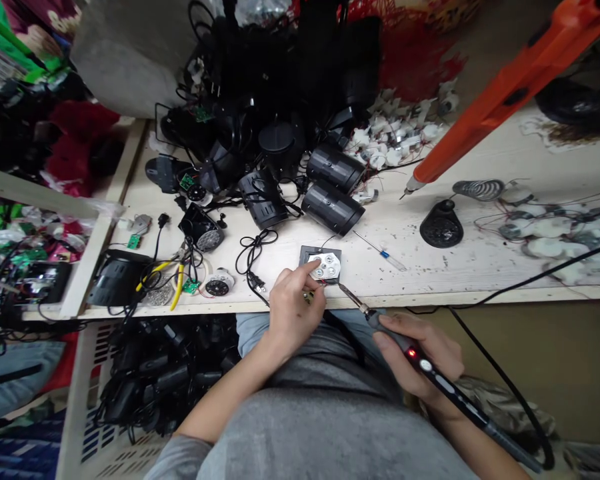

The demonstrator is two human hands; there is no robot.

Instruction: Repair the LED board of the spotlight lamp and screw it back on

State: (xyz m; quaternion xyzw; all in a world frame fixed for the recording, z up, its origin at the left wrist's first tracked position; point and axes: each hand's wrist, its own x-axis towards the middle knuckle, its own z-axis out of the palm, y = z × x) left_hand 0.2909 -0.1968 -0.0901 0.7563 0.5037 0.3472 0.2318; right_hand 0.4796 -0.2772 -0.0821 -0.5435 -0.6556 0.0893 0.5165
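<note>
White LED board point(325, 265) lay under the left hand's point(295, 300) pressing forefinger point(313, 265); the right hand point(420, 353) gripped a soldering iron point(445, 383) beside it on the pale workbench point(475, 267).

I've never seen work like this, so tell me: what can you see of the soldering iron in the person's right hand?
It is an electric soldering iron, slim and pen-shaped, with a dark handle, a glowing red light and a thin metal shaft ending in a pointed tip. The person's right hand grips it like a pen, tilted forward and down. The tip reaches the corner of a square LED module near the bench edge; whether they touch is unclear.
</note>
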